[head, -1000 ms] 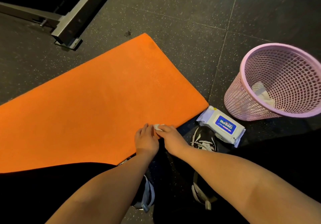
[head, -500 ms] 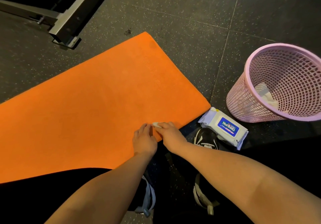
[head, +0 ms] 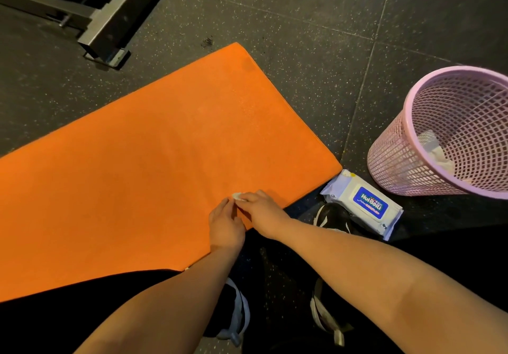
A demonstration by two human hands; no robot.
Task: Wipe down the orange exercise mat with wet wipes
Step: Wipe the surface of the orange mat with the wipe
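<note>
Squarely on the dark speckled floor point(head: 302, 24), orange mat point(head: 137, 175) spread flat, left end cut off by the picture's edge, near-left part hidden behind a dark-clad leg point(head: 55, 315). At the mat's near edge, close to its right corner, right hand point(head: 264, 210) with fingers curled, pinching a small white wet wipe point(head: 237, 196) against the orange surface, most of it hidden under the fingertips. Just left of it on the mat, left hand point(head: 226, 227), seen from the back, fingers nearly straight and pointing toward the wipe, gripping nothing visible; cannot tell whether the tips touch it. Just off the mat's right corner, pack of wipes point(head: 362, 204), white with a blue label, near end beside or over a dark shoe point(head: 330, 216) – too dim to say which. Farther right of the mat, pink mesh basket point(head: 398, 161), rim cropped at the right edge, crumpled white tissue point(head: 434, 150) inside, half veiled by the mesh. Beyond the mat's far corner, grey metal frame foot point(head: 110, 35), upper part out of view. Below the mat's near edge, second shoe point(head: 236, 315), mostly hidden by the left forearm point(head: 165, 307).
</note>
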